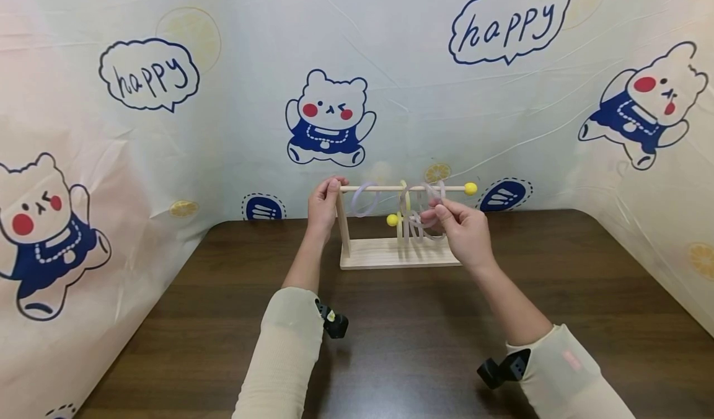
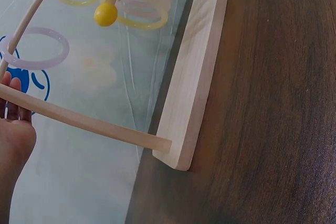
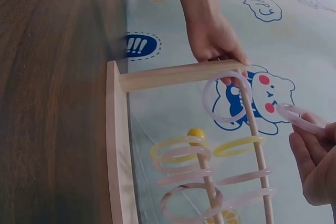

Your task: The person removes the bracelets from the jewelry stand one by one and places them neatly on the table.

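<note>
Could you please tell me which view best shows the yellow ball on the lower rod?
The left wrist view: there the yellow ball looks largest and is unobstructed. The head view shows it only small, to the left of the right hand; the right wrist view shows it smaller and less clearly.

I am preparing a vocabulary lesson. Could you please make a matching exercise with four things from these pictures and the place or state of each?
Things:
1. Left hand
2. Right hand
3. Round, pale lilac ring nearest the left hand
4. Flat, pale wooden base

Places or states:
A. Hangs on the thin wooden upper rod
B. Grips the top corner of the pale wooden stand
C. Lies on the dark brown table
D. Pinches a pale, glossy ring

Pairs: 1-B, 2-D, 3-A, 4-C
</note>
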Demonstrator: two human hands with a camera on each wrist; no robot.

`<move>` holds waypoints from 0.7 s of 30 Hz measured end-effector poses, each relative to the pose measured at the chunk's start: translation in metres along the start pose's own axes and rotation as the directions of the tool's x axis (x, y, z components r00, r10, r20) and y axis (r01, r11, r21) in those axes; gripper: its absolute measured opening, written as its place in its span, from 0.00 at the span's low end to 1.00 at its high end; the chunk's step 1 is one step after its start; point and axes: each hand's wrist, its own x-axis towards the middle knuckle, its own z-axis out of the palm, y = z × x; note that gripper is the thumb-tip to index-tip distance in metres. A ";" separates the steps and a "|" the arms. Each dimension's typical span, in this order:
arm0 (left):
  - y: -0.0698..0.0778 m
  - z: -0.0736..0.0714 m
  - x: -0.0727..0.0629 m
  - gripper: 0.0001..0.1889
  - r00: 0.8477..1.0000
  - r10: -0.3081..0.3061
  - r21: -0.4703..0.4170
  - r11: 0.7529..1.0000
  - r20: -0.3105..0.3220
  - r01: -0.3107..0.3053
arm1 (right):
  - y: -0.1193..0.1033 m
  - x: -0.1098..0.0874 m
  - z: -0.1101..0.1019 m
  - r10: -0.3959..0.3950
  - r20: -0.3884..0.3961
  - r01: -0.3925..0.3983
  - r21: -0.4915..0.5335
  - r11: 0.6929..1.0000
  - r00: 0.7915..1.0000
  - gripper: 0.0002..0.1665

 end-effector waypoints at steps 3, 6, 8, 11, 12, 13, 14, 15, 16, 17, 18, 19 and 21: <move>-0.001 0.000 0.000 0.19 1.000 0.006 -0.007 1.000 -0.004 -0.006 | 0.000 -0.001 0.002 0.021 0.031 -0.022 0.021 1.000 0.999 0.15; -0.001 0.000 0.000 0.19 1.000 0.008 -0.008 1.000 -0.005 -0.008 | 0.001 -0.001 0.003 0.048 0.061 -0.050 0.025 0.998 0.997 0.15; -0.001 0.000 0.000 0.19 1.000 0.006 0.000 1.000 -0.004 -0.006 | 0.002 -0.002 0.003 0.065 0.079 -0.067 0.021 0.998 0.995 0.16; -0.001 -0.001 0.000 0.19 1.000 0.001 0.011 1.000 -0.009 0.000 | 0.004 -0.001 0.005 0.090 0.113 -0.096 0.043 0.995 0.990 0.15; -0.001 -0.001 0.000 0.19 1.000 -0.002 0.016 1.000 -0.011 0.002 | 0.004 -0.001 0.006 0.099 0.128 -0.106 0.050 0.993 0.987 0.16; 0.000 -0.002 0.000 0.19 1.000 -0.003 0.019 1.000 -0.014 0.003 | 0.004 -0.001 0.007 0.115 0.145 -0.124 0.061 0.990 0.983 0.16; 0.000 -0.002 0.000 0.19 1.000 -0.004 0.021 1.000 -0.017 0.005 | 0.005 -0.002 0.007 0.136 0.161 -0.150 0.078 0.986 0.977 0.16; 0.000 -0.002 0.000 0.19 1.000 -0.007 0.022 1.000 -0.019 0.007 | 0.005 -0.002 0.008 0.159 0.176 -0.177 0.093 0.980 0.971 0.16; 0.000 -0.002 0.000 0.19 1.000 -0.007 0.024 1.000 -0.019 0.008 | 0.005 -0.003 0.009 0.184 0.192 -0.207 0.107 0.972 0.964 0.17; 0.000 -0.001 0.000 0.19 1.000 -0.007 0.025 1.000 -0.018 0.008 | 0.006 -0.004 0.010 0.211 0.203 -0.238 0.123 0.963 0.956 0.17; 0.000 -0.001 0.000 0.20 1.000 -0.008 0.026 1.000 -0.016 0.008 | 0.006 -0.004 0.010 0.234 0.217 -0.268 0.144 0.953 0.948 0.18; 0.000 -0.001 0.000 0.20 1.000 -0.008 0.026 1.000 -0.014 0.009 | 0.007 -0.005 0.011 0.259 0.228 -0.300 0.169 0.939 0.939 0.18; 0.000 -0.001 0.000 0.20 1.000 -0.007 0.025 1.000 -0.010 0.007 | 0.009 -0.007 0.011 0.289 0.249 -0.344 0.215 0.914 0.924 0.19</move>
